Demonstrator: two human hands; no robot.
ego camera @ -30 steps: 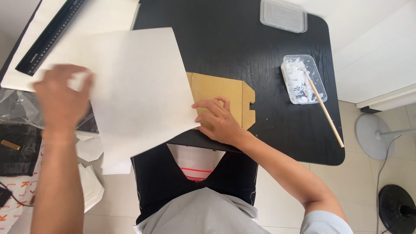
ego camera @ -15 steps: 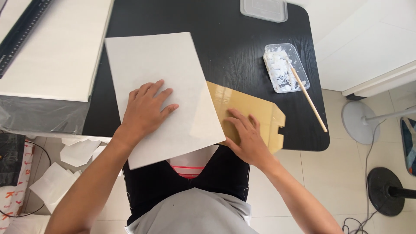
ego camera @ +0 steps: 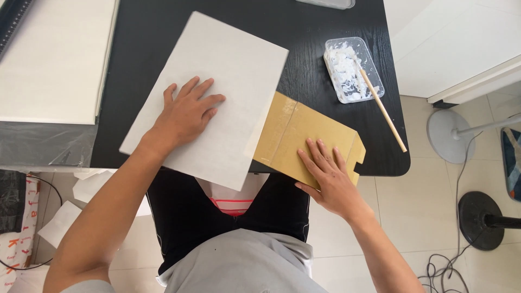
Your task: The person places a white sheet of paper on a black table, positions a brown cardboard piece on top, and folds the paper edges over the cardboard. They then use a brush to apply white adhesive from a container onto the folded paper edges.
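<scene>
Item: white sheet (ego camera: 217, 92), centre of black bench (ego camera: 141, 49), tilted, overlapping brown card (ego camera: 296, 130) at its 4 o'clock. Left hand (ego camera: 187, 111) flat on sheet, fingers spread, gripping nothing. Right hand (ego camera: 328, 176) flat on card, fingers apart. At 2 o'clock: clear tub (ego camera: 353, 68) of white paste, wooden stick (ego camera: 382, 108) leaning out. At 10 o'clock: white board (ego camera: 49, 59). Tiled floor (ego camera: 434, 217); fan bases at 3 o'clock.

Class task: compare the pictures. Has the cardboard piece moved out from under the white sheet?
Yes. The cardboard piece has slid rightward along the table's near edge, with more of it showing beside the white sheet.
</scene>
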